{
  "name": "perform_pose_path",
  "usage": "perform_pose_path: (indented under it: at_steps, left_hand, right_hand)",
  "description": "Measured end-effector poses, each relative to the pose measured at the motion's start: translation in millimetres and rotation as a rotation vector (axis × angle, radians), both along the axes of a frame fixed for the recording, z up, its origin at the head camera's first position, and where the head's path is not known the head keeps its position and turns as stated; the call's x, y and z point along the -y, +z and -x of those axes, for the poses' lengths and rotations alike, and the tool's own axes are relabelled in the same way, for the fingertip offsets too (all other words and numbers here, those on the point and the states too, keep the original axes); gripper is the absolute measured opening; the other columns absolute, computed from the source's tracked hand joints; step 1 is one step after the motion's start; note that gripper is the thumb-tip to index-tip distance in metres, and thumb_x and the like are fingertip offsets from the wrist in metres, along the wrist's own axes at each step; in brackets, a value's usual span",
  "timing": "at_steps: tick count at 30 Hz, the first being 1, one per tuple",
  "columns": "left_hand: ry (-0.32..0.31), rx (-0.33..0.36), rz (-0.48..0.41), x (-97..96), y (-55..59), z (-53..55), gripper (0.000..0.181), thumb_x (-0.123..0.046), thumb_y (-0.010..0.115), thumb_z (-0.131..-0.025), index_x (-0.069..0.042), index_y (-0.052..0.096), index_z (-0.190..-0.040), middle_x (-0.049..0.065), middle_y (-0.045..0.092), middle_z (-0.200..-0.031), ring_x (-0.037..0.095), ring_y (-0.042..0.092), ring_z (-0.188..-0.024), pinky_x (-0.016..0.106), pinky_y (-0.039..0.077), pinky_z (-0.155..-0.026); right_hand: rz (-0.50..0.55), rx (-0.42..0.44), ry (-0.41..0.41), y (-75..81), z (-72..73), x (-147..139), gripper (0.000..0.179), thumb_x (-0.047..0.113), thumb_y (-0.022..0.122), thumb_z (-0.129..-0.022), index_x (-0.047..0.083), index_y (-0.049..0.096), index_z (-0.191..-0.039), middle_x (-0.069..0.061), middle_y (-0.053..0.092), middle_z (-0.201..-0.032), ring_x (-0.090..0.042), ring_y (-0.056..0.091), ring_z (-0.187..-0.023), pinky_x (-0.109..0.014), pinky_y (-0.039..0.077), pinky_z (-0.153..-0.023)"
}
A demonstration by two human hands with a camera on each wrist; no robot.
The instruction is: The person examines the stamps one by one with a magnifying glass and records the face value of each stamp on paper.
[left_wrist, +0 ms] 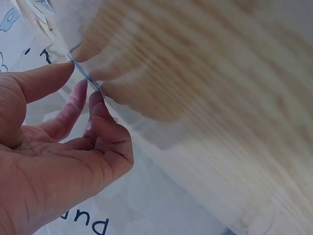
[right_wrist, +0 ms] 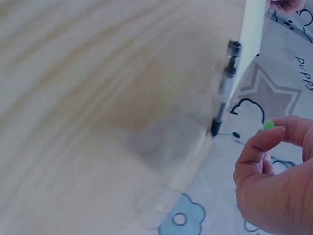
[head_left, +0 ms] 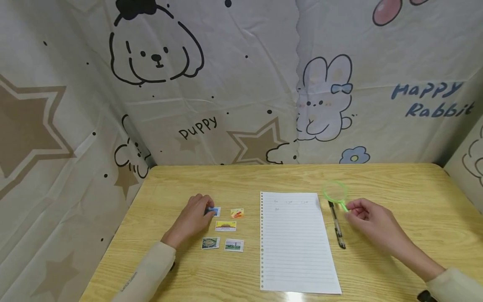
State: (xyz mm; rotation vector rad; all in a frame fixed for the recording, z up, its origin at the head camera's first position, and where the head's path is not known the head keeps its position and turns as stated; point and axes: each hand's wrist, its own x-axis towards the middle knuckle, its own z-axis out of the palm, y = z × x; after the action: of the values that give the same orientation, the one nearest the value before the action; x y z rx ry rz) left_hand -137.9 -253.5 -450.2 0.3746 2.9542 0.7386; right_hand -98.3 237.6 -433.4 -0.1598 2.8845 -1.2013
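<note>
At the left of the table, my left hand has its thumb and bent fingertips at a small blue picture stamp, partly covering it. In the left wrist view, the fingertips of that hand pinch its edges at the tabletop. My right hand pinches the handle of a green magnifying glass, whose round lens lies over the pen's upper end in the head view. Only the green handle tip shows in the right wrist view, between thumb and forefinger.
Close to the left hand lie a red-and-orange stamp, a yellow stamp, a stadium stamp and a green landscape stamp. Lined paper with faint writing lies mid-table, a black pen beside it. Printed cloth hangs behind.
</note>
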Motion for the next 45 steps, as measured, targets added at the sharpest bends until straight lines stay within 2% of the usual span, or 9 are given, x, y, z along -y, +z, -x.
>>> perform_pose_path:
  at_steps: [7,17,27,34,45]
  left_hand:
    - [-0.014,-0.010,0.014,0.5,2.0,2.3,0.011,-0.009,0.076,-0.103,-0.007,0.066,-0.105,0.004,0.058,-0.098,0.028,0.051,-0.098,0.045,0.045,-0.086]
    - [-0.035,-0.038,0.055,0.2,1.9,4.2,0.012,-0.010,0.078,-0.102,-0.007,0.066,-0.105,0.003,0.063,-0.102,0.025,0.048,-0.092,0.044,0.043,-0.084]
    - [-0.036,-0.035,0.069,0.7,0.6,5.3,0.012,-0.011,0.078,-0.102,-0.008,0.067,-0.106,0.002,0.064,-0.103,0.026,0.048,-0.094,0.046,0.042,-0.086]
    - [-0.041,-0.036,0.074,2.4,1.1,6.1,0.012,-0.012,0.079,-0.102,-0.008,0.068,-0.105,0.002,0.064,-0.102,0.025,0.048,-0.092,0.045,0.041,-0.085]
    - [-0.046,-0.022,0.077,3.2,5.3,6.8,0.012,-0.013,0.079,-0.102,-0.008,0.068,-0.106,0.003,0.065,-0.104,0.025,0.047,-0.093,0.045,0.041,-0.085]
  right_hand:
    - [0.050,-0.068,0.038,9.2,5.5,25.1,0.022,0.014,0.078,-0.102,-0.001,0.071,-0.116,-0.003,0.068,-0.095,-0.010,0.060,-0.080,-0.024,0.050,-0.067]
    - [0.129,-0.057,0.112,21.3,11.6,58.6,0.021,0.012,0.078,-0.103,-0.001,0.069,-0.117,-0.003,0.066,-0.093,-0.014,0.060,-0.079,-0.024,0.052,-0.067]
    - [0.207,-0.060,0.215,19.1,12.6,94.5,0.017,0.005,0.079,-0.100,0.000,0.068,-0.113,-0.001,0.063,-0.090,-0.014,0.058,-0.077,-0.025,0.050,-0.063]
    - [0.198,-0.102,0.294,14.1,16.5,117.8,0.014,0.001,0.078,-0.099,0.003,0.069,-0.109,0.003,0.061,-0.086,-0.011,0.057,-0.075,-0.025,0.050,-0.064]
    - [0.221,-0.061,0.376,16.3,25.5,154.0,0.012,0.004,0.076,-0.102,0.005,0.068,-0.110,0.003,0.061,-0.086,-0.013,0.056,-0.075,-0.026,0.048,-0.064]
